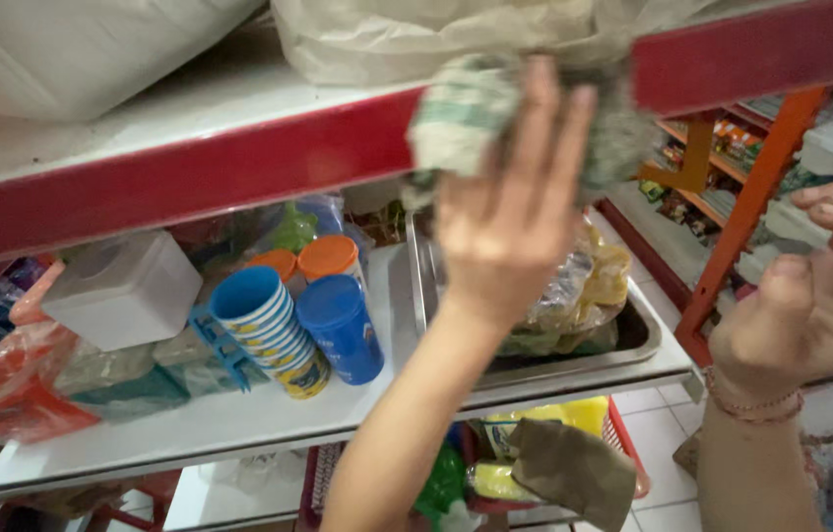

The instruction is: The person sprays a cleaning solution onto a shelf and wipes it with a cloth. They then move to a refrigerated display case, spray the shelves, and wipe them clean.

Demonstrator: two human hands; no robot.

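1. The left hand was raised to the red front edge of the upper shelf, its fingers stretched flat and pressing a crumpled grey-green cloth against that edge.
2. The cloth sat bunched under and around the fingertips, partly covering the red edge and touching a pale plastic bag that lay on the upper shelf just above it.
3. The right hand hung apart at the right side, holding nothing, its fingers loosely curled and half open; a thin bracelet circled its wrist.
4. A large white bag lay on the upper shelf to the left.
5. On the white lower shelf a stack of blue striped cups lay tilted on its side, touching an upright blue cup.
6. Orange-lidded containers stood just behind those cups.
7. A white box rested to their left, above an orange plastic bag.
8. A metal tray sat on the right part of the lower shelf, with clear bags of goods in it, beneath the left hand.
9. An orange rack upright stood farther right, with stocked shelves behind it.
10. A brown cloth lay over a red basket below.
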